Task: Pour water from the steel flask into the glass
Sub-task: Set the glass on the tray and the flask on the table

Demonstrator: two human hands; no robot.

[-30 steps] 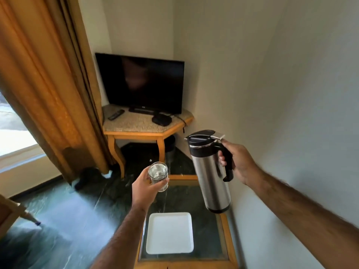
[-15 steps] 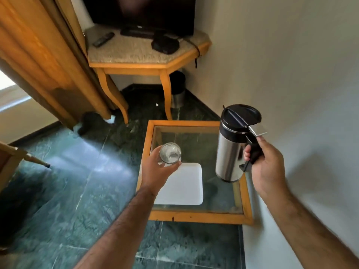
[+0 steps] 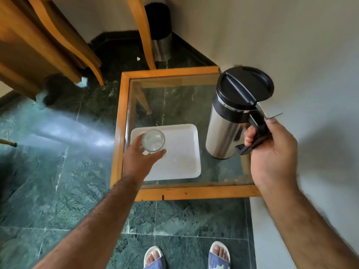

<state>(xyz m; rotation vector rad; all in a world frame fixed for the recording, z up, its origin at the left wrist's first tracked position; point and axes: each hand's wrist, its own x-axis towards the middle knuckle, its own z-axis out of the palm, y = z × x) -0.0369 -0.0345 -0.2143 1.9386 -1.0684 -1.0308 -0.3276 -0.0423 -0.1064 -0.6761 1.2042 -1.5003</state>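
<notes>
Glass made most of what sat below the person: a clear drinking glass [image 3: 153, 140] on the left, and a glass-topped surface [image 3: 180, 105] with a wooden frame under it. The left hand [image 3: 140, 159] had its grip curled around the side of the glass, with the thumb on one side and the fingers on the other. The glass was held upright over the near left part of a white tray [image 3: 179, 152]. I could not tell if it touched the tray or hung just above it. It looked empty, or close to empty; it was too shiny to be sure.

The tray lay flat on the surface and had nothing else on it.

To the right, the steel flask [image 3: 226, 129] stood up straight, beside the tray and apart from the glass. Its black lid [image 3: 244, 88] was shut. The right hand [image 3: 272, 152] had its grip closed tight on the black handle [image 3: 256, 133]. I could not see inside the flask, so I could not tell how much water it had. No water was coming out.

Here is what I thought could go wrong. The flask was not over the glass yet, so if it tipped too soon, water would splash on the tray. The glass had a small mouth, so a fast pour could miss it or spill over. The glass was smooth, and wet fingers might let it slip. A heavy, full flask could bump the glass top.
</notes>
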